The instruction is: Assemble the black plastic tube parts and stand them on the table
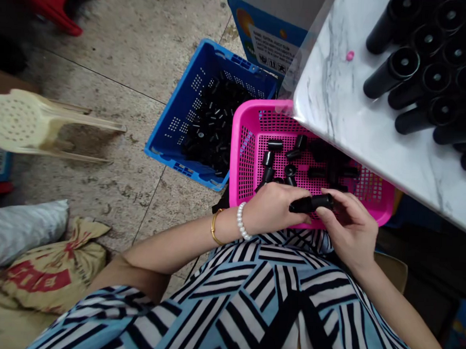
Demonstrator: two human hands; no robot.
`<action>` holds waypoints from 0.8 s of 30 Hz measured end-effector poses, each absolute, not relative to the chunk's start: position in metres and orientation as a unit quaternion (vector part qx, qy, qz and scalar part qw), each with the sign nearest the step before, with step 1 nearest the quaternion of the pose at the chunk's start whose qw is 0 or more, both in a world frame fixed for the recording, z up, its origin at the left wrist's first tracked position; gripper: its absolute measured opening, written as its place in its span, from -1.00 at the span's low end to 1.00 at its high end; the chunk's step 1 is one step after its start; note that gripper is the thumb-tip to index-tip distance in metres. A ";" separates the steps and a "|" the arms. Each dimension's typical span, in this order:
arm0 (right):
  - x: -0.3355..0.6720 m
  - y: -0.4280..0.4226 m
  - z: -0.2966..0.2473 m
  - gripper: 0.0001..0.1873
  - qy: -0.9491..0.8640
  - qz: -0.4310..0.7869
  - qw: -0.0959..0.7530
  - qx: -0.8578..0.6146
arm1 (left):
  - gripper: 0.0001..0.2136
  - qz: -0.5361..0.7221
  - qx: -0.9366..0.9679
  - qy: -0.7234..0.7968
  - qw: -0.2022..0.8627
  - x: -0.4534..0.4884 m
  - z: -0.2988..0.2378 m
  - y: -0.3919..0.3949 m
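Observation:
My left hand (280, 207), with a pearl bracelet and a gold bangle on the wrist, is closed on a short black plastic cylinder (299, 204). My right hand (350, 226) pinches another black plastic cylinder (322, 201) between thumb and fingers. The two pieces meet end to end or nearly so; whether they are joined I cannot tell. Both hands are over the near edge of a pink plastic basket (238, 144), which sits against my lap. Inside it lie several loose black cylinders (275, 145), some partly hidden by the hands and the table.
A marble-patterned table (321, 96) overhangs the basket at right, bearing several upright black cylinders (403, 63) and a small pink bit (350, 55). Beyond the basket, a blue crate (170, 110) holds many black pieces beside a carton (270, 37). A cream stool (19, 119) and sacks (55, 269) are left.

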State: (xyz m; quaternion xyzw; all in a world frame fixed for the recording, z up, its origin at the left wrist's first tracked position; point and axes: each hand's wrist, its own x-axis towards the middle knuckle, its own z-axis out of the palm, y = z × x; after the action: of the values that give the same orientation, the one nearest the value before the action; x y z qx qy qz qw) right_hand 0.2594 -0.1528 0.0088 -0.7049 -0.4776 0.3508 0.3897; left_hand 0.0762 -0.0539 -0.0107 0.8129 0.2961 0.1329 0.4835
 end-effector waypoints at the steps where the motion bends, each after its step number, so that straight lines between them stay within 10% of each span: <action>1: 0.258 -0.154 0.009 -0.65 -0.450 0.356 0.405 -0.712 | -0.68 0.134 0.814 0.295 0.481 0.075 -0.012 -0.056; 15: 0.253 -0.153 0.003 -0.69 -0.353 0.443 0.436 -0.699 | -0.79 0.186 0.810 0.293 0.473 0.069 -0.021 -0.060; 24: 0.248 -0.171 -0.008 -0.57 -0.605 0.391 0.319 -0.616 | -0.78 0.170 0.779 0.316 0.514 0.060 -0.019 -0.072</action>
State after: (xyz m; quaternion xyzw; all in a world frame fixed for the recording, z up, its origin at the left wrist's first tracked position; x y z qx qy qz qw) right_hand 0.2484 -0.1715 -0.0080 -0.6155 -0.6054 0.3912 0.3186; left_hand 0.0600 -0.0720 -0.0189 0.7794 0.3160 0.1700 0.5136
